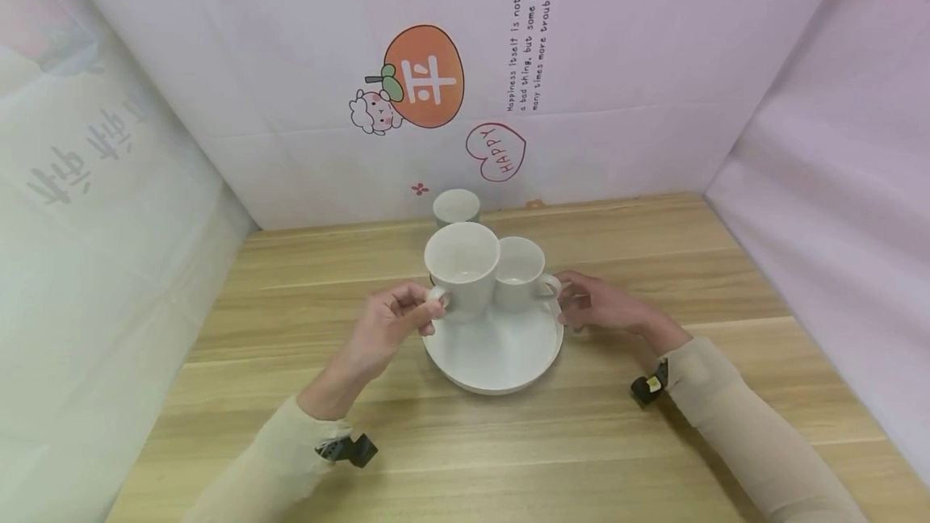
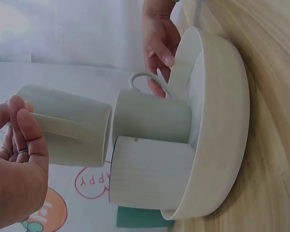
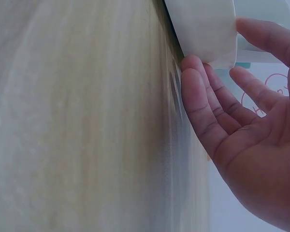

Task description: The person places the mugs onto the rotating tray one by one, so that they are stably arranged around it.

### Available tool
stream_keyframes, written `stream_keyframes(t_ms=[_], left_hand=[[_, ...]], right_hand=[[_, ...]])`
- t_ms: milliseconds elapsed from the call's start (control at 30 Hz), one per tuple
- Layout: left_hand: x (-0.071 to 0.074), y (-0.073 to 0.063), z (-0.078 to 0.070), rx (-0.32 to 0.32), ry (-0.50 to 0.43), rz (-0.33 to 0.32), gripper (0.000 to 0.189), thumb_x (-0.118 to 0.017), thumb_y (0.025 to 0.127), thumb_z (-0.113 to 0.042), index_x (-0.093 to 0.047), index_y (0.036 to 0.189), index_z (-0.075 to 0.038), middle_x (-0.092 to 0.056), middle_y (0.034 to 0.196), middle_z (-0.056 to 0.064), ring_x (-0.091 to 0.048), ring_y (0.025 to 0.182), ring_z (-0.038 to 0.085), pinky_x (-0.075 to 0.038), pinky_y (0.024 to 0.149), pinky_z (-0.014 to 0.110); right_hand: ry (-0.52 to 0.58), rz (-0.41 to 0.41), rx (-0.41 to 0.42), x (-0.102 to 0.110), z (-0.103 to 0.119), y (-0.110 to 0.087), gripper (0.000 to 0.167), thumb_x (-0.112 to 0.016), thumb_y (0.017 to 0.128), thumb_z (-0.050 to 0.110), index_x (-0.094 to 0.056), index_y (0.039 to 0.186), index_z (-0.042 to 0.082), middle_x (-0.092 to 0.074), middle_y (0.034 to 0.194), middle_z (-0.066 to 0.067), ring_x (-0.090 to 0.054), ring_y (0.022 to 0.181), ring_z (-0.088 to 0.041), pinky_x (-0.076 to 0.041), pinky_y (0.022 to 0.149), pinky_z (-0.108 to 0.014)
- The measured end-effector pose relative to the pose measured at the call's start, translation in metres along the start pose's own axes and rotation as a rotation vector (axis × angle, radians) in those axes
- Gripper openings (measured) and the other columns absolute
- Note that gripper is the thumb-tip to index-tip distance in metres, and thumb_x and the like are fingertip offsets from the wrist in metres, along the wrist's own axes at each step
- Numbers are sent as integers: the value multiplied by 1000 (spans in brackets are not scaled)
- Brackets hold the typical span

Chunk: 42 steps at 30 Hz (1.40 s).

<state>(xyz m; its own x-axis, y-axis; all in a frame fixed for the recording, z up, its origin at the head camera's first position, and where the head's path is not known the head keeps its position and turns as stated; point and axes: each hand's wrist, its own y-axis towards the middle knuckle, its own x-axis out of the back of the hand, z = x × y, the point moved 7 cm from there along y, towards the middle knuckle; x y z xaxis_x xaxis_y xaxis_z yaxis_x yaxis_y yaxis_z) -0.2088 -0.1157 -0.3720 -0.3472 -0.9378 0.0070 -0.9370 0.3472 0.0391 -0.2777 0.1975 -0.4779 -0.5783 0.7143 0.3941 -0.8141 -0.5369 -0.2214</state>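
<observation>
Aloft by its handle, a tapered off-white ceramic mug [image 1: 468, 293] is held above its neighbours

Nearest, beige cloth sleeves [image 1: 279, 458] are stretched over a yellowish wood-grained tabletop [image 1: 508, 458], and a small black device [image 1: 361, 450] is worn at each wrist. By the left hand [image 1: 392, 325], the mug's slim flat handle [image 2: 63, 126] is pinched between thumb and fingers; should that pinch slip, or the mug be tipped by its own weight, the ware below could be struck and chipped. By the right hand [image 1: 599, 305], a low-walled round white tray [image 1: 497, 384] is lightly gripped, thumb at the rim and fingertips at the lower edge; if that side were lifted unevenly, its load could be slid or toppled.

Inside the tray, a smooth off-white mug with a looped handle [image 1: 516, 293] is stood upright close beside a straight-sided white cup with a dark rim line [image 2: 152, 174]. Behind, a white-lined green cup [image 1: 456, 207] is partly hidden. Farthest, creased white sheeting [image 1: 291, 103] is printed with orange fruit, lettering and a red heart.
</observation>
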Motion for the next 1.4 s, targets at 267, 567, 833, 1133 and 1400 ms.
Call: stream_keyframes(t_ms=[267,567,833,1133,1400], left_hand=[[-12,0,5,-20,15,36,8,-68,93,-7,-65,95,0,-67,89,-5,-61,72,8,-55,70,20],[-26,1,8,-10,0,69,6,-67,93,-5,-65,96,1,-69,90,-6,-61,71,8,-55,69,20],[-43,-1,10,-35,1,130,17,-66,93,-4,-62,100,10,-67,87,-9,-61,70,6,-55,70,19],[-58,-1,26,1,69,145,18,-68,92,-8,-64,98,9,-67,79,-11,-61,65,5,-53,66,19],[-66,-1,41,18,104,166,17,-69,93,-12,-65,95,4,-67,77,-9,-61,65,5,-55,66,21]], right_hand=[[-13,3,-8,-1,1,0,64,-76,88,16,-44,144,20,-57,127,-22,-67,97,-31,-59,72,-43],[-20,0,6,0,-3,2,66,-76,88,16,-43,145,19,-57,126,-21,-67,95,-29,-59,71,-41],[-21,8,7,1,-3,2,66,-76,89,16,-42,146,18,-57,128,-22,-67,95,-30,-58,70,-41],[-21,3,13,1,-2,1,65,-76,89,16,-43,145,22,-58,126,-20,-68,95,-31,-58,72,-42],[-8,3,40,0,-1,2,67,-77,88,16,-42,145,13,-59,127,-23,-69,94,-29,-59,72,-40]])
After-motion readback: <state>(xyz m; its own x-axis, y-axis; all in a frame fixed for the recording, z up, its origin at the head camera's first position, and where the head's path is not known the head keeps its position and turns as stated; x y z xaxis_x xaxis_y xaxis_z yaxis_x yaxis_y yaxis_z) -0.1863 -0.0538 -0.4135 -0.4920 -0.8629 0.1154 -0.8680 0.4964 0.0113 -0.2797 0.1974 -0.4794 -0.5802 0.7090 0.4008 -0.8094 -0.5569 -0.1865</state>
